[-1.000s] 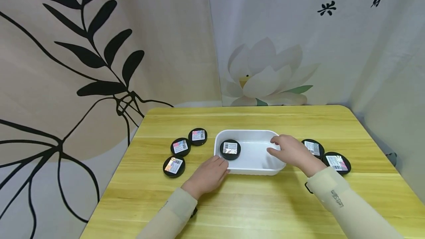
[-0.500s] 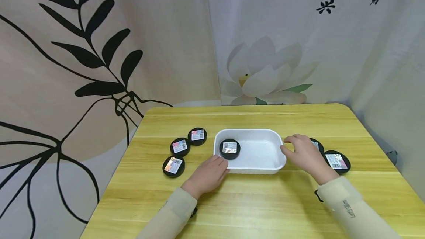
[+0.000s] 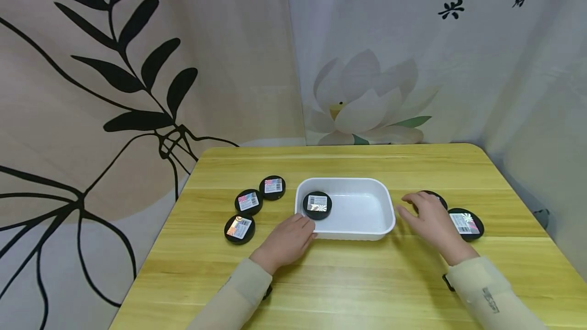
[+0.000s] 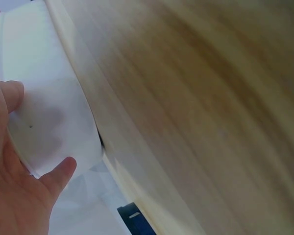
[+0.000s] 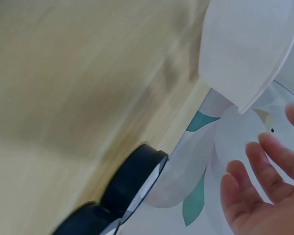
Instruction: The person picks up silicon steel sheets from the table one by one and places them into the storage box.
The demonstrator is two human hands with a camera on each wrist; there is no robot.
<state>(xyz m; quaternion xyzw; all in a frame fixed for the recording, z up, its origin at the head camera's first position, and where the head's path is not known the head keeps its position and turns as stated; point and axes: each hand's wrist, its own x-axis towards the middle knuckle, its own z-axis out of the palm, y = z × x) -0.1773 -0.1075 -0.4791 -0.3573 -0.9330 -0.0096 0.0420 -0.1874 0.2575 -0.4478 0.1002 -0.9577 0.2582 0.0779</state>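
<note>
A white plastic tray (image 3: 355,234) sits mid-table with one black round tub (image 3: 317,205) inside, its label facing up. My left hand (image 3: 288,241) holds the tray's near left corner. In the left wrist view, the thumb (image 4: 13,94) lies against the outer wall and the other fingers reach over the rim. My right hand (image 3: 428,220) is right of the tray with nothing in it, fingers spread and slightly bent. It partly covers a black round tub (image 3: 437,197) in the head view. A second tub (image 3: 465,224) lies beside that one.
Three more labelled black tubs, the far one (image 3: 272,188), the middle one (image 3: 248,202) and the near one (image 3: 239,229), lie left of the tray on the wooden table (image 3: 348,284). A printed curtain (image 3: 247,65) hangs behind the table.
My right hand has moved from over the tray's right end rightward to the tubs there, empty throughout. The left hand, the tray and the tub in it have stayed put.
</note>
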